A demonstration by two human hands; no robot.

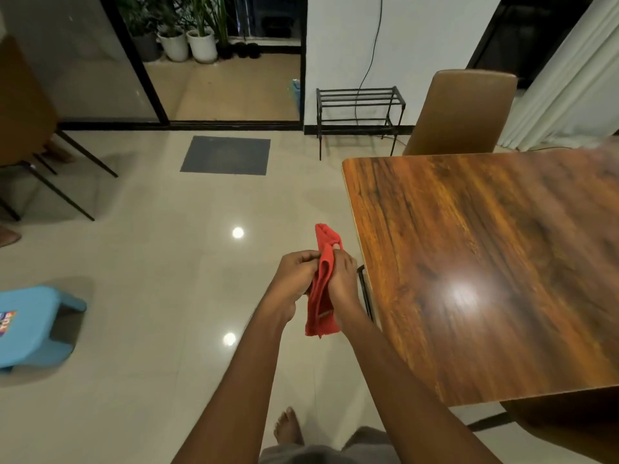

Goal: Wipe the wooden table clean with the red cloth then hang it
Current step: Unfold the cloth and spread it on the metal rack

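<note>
The red cloth (pixel 322 289) hangs folded between both hands, over the tiled floor just left of the wooden table (pixel 495 262). My left hand (pixel 294 276) pinches the cloth's left side with curled fingers. My right hand (pixel 341 279) grips the cloth from the right, close to the table's left edge. One end of the cloth sticks up above the hands and the other end dangles below them. The table top is glossy, with a lamp glare on it.
A brown chair (pixel 462 112) stands behind the table and another (pixel 569 426) at its near right corner. A black metal rack (pixel 360 112) stands by the wall. A blue plastic stool (pixel 33 326) sits at left, a grey mat (pixel 226 155) ahead.
</note>
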